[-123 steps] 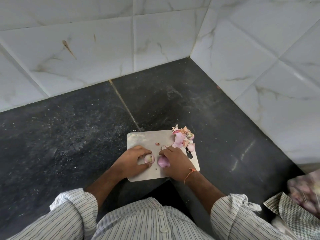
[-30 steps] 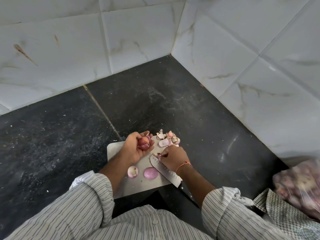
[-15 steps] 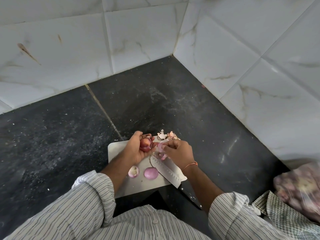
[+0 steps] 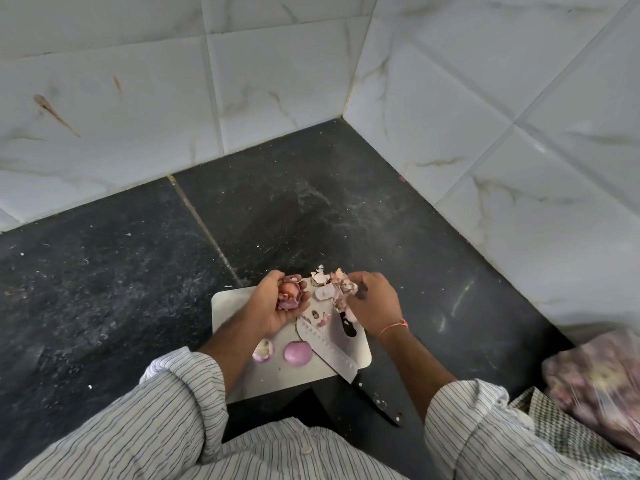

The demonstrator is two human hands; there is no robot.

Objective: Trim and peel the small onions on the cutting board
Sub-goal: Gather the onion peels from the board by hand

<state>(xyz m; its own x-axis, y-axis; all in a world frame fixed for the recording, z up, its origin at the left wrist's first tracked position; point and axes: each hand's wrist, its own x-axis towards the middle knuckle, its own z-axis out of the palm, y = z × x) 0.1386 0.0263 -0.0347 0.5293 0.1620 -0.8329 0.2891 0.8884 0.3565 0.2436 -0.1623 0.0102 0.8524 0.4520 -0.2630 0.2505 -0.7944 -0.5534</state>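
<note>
Papery skin: we judge the pink-brown outer layers dry, thin and brittle, so they likely tear in flakes instead of coming off whole; best caught at a cut end where an edge lifts.
Onion in hand [image 4: 290, 295]: just above centre of the frame, cupped in our left hand [image 4: 277, 304], whose fingers curl round it over the upper left of the cutting board [image 4: 228, 306]. Loose skin hangs from it, so it looks only partly peeled.
Right hand [image 4: 375, 301]: at the board's upper right, fingers bent down into the pile of peelings [image 4: 334, 284]; we judge it pinches a scrap of skin, though the fingertips are hidden.
Peeled onions: one smooth purple bulb [image 4: 298, 353] and a paler one [image 4: 263, 349] lie side by side at the board's lower edge, apart from both hands.
Handling: we judge each bulb light, firm and round. Bare flesh looks glossy and probably slippery, so it may roll or squirt from a tight pinch; a cupped palm suits it better.
Knife [image 4: 329, 348]: lies flat on the board, blade running from centre to lower right, black handle overhanging the dark bench [image 4: 104, 289]; neither hand touches it.
Bag of onions [image 4: 602, 379]: blurred, at the right edge of the frame.
</note>
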